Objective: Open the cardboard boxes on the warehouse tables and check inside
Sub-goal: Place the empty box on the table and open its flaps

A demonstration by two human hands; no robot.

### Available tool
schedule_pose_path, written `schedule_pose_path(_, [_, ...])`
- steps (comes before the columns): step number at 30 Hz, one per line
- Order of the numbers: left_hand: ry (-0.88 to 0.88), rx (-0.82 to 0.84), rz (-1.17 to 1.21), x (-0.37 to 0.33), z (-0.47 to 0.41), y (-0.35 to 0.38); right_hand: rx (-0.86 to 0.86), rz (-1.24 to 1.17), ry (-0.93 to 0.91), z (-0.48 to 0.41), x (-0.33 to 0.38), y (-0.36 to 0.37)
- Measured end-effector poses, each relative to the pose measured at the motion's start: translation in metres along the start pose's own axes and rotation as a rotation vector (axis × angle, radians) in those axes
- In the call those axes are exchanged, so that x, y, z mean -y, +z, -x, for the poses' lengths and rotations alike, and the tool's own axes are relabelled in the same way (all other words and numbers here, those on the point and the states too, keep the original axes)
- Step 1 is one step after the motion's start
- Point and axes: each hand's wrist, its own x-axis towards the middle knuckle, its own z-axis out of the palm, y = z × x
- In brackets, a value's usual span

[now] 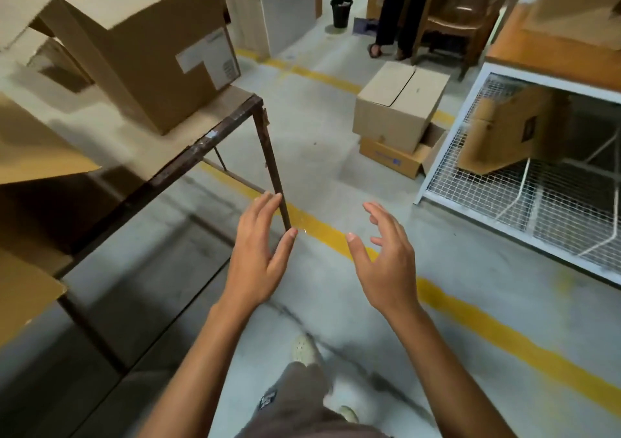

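Box (144, 68) on table (218, 115), contents hidden, left hand (258, 263) and right hand (383, 263) empty, fingers spread

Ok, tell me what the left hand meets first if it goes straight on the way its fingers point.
Most likely the rusty table leg: the left hand has its fingertips right beside it in the picture, though the depth between them is unclear.

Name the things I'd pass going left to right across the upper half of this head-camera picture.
In order: large labelled cardboard box on the metal table → black bin → closed box on the floor → tilted box behind the white wire mesh.
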Motion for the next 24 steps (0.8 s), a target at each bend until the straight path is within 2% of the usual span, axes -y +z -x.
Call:
schedule_pose_path(6, [-0.08,0.004,0.004,0.042,-0.046,0.04,0.045,0.015,0.006,-0.075,-0.045,0.019])
schedule_pose_path(12, [-0.146,-0.062,0.025,0.072,-0.152,0.074,0.108,0.017,0.012,-0.185,-0.076,0.05])
schedule_pose_path(20, [-0.076,-0.225,-0.111,0.083,-0.306,0.082,0.164,-0.057,-0.077,-0.332,-0.077,0.096])
schedule_pose_path(24, [-0.037,-0.357,-0.19,0.082,-0.371,0.075,0.176,-0.111,-0.158,-0.406,-0.072,0.118])
